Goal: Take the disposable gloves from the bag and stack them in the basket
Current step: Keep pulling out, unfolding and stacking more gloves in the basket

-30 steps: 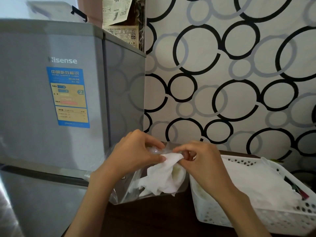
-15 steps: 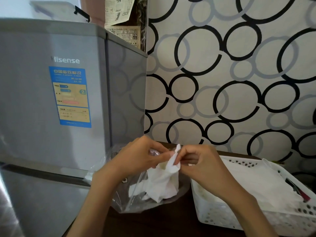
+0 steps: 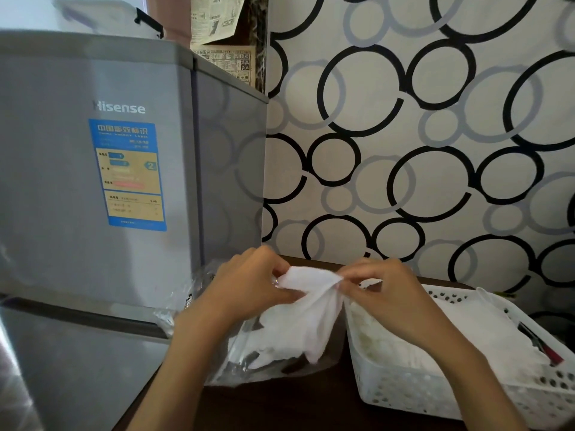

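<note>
White disposable glove [image 3: 311,309] is pinched at its top edge by left hand [image 3: 249,290] and right hand [image 3: 392,293], above clear bag [image 3: 249,362] beside basket [image 3: 404,396].

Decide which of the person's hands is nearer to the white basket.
Right. The right hand hovers over the near left corner of the white basket, pinching the glove. The left hand pinches the glove's other corner above the bag, farther left.
</note>
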A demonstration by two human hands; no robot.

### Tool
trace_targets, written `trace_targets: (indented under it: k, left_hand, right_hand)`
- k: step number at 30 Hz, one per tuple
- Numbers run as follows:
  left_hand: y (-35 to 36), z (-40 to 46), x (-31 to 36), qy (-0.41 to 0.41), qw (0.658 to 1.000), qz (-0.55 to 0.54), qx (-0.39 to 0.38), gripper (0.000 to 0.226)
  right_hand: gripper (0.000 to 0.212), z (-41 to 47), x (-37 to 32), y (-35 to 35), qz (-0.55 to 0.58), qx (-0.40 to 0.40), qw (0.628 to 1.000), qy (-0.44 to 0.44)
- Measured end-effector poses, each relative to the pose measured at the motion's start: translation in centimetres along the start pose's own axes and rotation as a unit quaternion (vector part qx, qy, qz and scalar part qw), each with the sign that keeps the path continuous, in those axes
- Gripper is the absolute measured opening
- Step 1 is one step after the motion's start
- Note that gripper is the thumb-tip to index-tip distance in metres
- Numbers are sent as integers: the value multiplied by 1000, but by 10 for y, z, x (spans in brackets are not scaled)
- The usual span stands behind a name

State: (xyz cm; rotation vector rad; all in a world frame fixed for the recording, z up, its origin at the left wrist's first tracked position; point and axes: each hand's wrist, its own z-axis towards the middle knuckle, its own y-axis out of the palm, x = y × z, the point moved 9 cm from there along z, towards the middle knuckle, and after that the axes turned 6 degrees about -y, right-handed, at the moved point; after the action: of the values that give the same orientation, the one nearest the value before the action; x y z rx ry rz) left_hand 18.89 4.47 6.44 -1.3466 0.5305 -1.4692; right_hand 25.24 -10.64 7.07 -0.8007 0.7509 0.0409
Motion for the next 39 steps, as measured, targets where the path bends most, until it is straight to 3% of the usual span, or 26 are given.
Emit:
trace_targets:
  k: [8, 10, 13, 15, 18, 23, 26, 28, 30, 33, 35, 39]
  left_hand:
    - [-3, 1, 0, -18, 1000, -19, 9, 10]
    - [-11, 1, -2, -25, 998, -48, 29, 6]
    - [-20, -1, -1, -34, 995, -73, 53, 9]
    - [-22, -2, -1, -41, 994, -75, 65, 10]
    - [-20, -1, -3, -45, 993, -83, 73, 11]
    - [-9, 2, -12, -54, 995, -76, 32, 8]
    - [3, 3, -12, -37, 995, -92, -28, 15]
    - [8, 0, -8, -25, 995, -84, -55, 25]
    - [10, -3, -4, -32, 993, -93, -70, 51]
    - [8, -5, -1, -59, 989, -108, -81, 93]
    - [12, -7, 2, -42, 990, -85, -107, 94]
    - [21, -10, 2, 1, 987, -47, -151, 67]
  right_hand:
    - [20, 2, 16, 10, 78, 8, 991, 105]
    - [22, -1, 11, 15, 79, -37, 991, 104]
    - [63, -16, 0, 20, 46, -167, 978, 121]
    - [74, -21, -5, 18, -21, -160, 977, 138]
    - [63, -14, 0, 25, -90, -76, 982, 146]
    - [17, -1, 3, -2, -2, 9, 996, 89]
    - [15, -5, 8, 0, 32, -53, 994, 85]
    - [11, -3, 13, -9, 67, 14, 993, 97]
    - [13, -3, 16, -12, 81, 55, 989, 106]
    - [21, -3, 14, 9, 75, 12, 990, 121]
    - [21, -2, 15, 12, 76, 28, 990, 117]
    - [19, 0, 15, -4, 110, 80, 984, 113]
